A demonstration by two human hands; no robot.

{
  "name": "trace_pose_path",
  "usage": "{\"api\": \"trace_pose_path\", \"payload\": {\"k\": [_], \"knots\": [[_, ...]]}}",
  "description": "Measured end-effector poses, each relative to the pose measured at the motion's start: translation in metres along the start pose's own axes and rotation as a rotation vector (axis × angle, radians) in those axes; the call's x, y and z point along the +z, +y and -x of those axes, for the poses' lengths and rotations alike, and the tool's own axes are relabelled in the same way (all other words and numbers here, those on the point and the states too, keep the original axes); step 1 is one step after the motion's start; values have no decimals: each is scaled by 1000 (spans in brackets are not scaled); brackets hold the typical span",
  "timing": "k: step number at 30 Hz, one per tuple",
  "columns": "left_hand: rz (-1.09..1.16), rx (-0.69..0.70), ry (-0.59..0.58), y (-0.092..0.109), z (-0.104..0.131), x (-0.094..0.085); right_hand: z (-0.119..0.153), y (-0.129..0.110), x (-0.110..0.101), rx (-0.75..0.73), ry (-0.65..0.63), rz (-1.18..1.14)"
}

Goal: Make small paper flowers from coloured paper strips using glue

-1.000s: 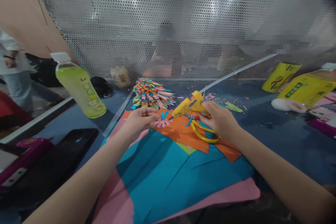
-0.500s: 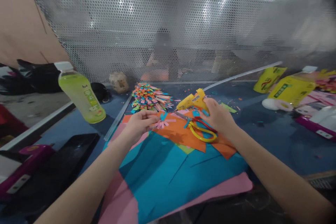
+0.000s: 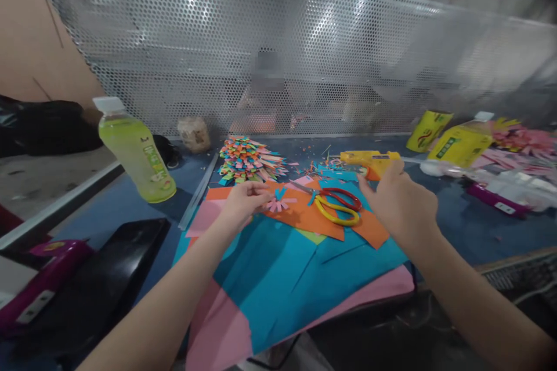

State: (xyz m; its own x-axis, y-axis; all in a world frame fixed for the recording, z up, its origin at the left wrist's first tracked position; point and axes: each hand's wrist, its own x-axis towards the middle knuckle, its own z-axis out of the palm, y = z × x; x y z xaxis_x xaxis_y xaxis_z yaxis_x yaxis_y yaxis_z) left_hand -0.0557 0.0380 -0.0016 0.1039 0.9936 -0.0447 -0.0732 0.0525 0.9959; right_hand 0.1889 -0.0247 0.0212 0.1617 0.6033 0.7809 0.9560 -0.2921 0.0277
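Note:
My left hand (image 3: 248,202) is closed in a pinch at the edge of a small fringed paper flower (image 3: 278,204), pink strips with blue ones in the middle. My right hand (image 3: 402,200) grips a yellow hot glue gun (image 3: 363,157), its nozzle pointing left and a long clear glue stick behind it; the fingers are partly hidden. Between the hands, scissors (image 3: 337,218) with red and yellow handles lie on orange paper (image 3: 296,221). Behind my left hand stands a mound of many-coloured folded paper strips (image 3: 246,159).
Blue and pink paper sheets (image 3: 278,278) cover the near middle of the table. A green drink bottle (image 3: 137,156) and a black phone-like slab (image 3: 117,266) are at left. Yellow bottles (image 3: 459,142) and a purple tool (image 3: 496,200) lie at right. A perforated metal panel (image 3: 217,40) closes the back.
My right hand has moved right with the glue gun, away from the paper flower and scissors. The gun now lies more level. My left hand stays at the flower.

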Motion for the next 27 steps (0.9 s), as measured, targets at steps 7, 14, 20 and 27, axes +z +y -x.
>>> {"api": "trace_pose_path", "payload": {"k": [7, 14, 20, 27], "knots": [[-84, 13, -7, 4, 2, 3, 8, -9, 0, 180, -294, 27], [-131, 37, 3, 2, 1, 3, 0, -20, 26, 388, -647, 68], [-106, 37, 4, 2, 1, 4, 0, -13, 52, 417, -814, 33], [-51, 60, -41, -3, -3, 3, 1, -21, 30, 93, -543, 74]]}}
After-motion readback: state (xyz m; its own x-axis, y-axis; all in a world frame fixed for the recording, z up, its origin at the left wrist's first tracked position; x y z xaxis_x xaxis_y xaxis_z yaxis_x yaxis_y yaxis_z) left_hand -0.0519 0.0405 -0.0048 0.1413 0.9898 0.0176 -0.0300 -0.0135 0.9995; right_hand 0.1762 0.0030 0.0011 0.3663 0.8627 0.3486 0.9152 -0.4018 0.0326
